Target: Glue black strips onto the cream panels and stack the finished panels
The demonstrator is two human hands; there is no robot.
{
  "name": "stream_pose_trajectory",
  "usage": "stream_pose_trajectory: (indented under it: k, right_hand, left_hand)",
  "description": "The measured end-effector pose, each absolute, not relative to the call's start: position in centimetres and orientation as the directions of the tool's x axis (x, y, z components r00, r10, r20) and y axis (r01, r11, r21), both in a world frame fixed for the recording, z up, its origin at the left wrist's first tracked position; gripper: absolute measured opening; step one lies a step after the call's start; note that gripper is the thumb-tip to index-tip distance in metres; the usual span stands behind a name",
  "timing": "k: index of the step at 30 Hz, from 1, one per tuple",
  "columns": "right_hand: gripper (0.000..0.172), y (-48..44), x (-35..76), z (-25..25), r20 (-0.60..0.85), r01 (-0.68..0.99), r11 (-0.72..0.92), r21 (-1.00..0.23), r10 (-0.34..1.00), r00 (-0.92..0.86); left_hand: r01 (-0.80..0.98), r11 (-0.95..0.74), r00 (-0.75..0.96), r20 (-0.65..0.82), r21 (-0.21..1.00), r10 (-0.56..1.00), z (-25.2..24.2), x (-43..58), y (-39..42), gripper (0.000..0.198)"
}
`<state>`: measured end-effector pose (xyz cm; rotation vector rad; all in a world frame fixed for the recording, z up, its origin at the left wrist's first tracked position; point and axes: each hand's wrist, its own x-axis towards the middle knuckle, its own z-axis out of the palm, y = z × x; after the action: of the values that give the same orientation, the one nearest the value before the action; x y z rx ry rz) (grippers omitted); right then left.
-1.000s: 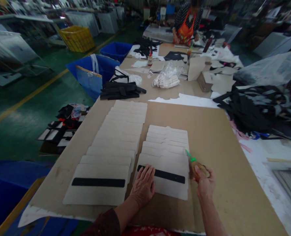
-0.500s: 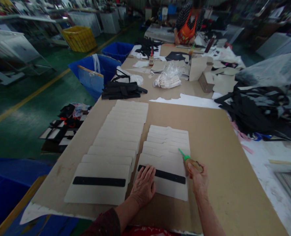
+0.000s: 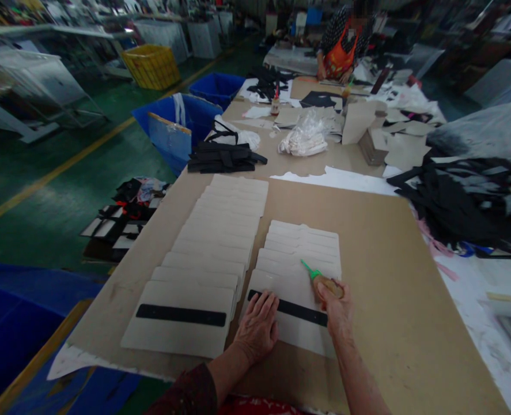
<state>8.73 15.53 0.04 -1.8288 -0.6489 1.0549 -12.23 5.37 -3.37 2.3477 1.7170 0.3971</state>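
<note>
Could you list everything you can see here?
Pale boards: many, off-white, two overlapping rows, centre
Board strips: two, black, one per front board
Nozzle bottle: one, brown and green, over right row
Worktable: one, brown, beneath boards
Strap bundle: one, black, behind left row
Plastic bag: one, clear, further back
Red-tipped bottle: one, brownish, beyond bag
Fabric-like heap: one, mostly black, right
Basket: one, yellow, floor at left
Bins: two or more, blue, left
Co-worker: one, orange apron, far end
Distant clutter: too blurred to count
Left hand: one, bare, on right strip
Right hand: one, bare, gripping nozzle bottle
</note>
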Motion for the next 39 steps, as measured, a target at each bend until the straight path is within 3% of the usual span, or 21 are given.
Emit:
stream_pose_trajectory:
  k: [10, 26, 32, 39]
  right_hand:
    - [0.067, 16.1, 5.7, 0.1, -0.387, 0.074, -0.456, -0.887, 0.822, 0.418]
    - [0.055, 16.9, -0.2, 0.7, -0.351, 0.101, -0.400, -0.911, 0.879, 0.322]
    - [0.055, 16.9, -1.7, 1.1, -0.400, 0.021, -0.422, -0.907, 0.874, 0.276]
    - [0.059, 16.6, 0.7, 1.9, -0.507, -0.243, -0.450, -0.859, 0.813, 0.286]
  left_hand:
    - [0.893, -0.296, 0.286, 0.082, 0.339, 0.955, -3.5, -12.2, 5.2, 0.069]
    - [0.887, -0.294, 0.291, 0.062, 0.356, 0.955, -3.6, -12.2, 5.1, 0.066]
    - [0.893, -0.298, 0.295, 0.061, 0.338, 0.954, -3.5, -12.2, 5.2, 0.067]
    - [0.903, -0.318, 0.309, 0.075, 0.290, 0.948, -3.5, -12.4, 5.2, 0.068]
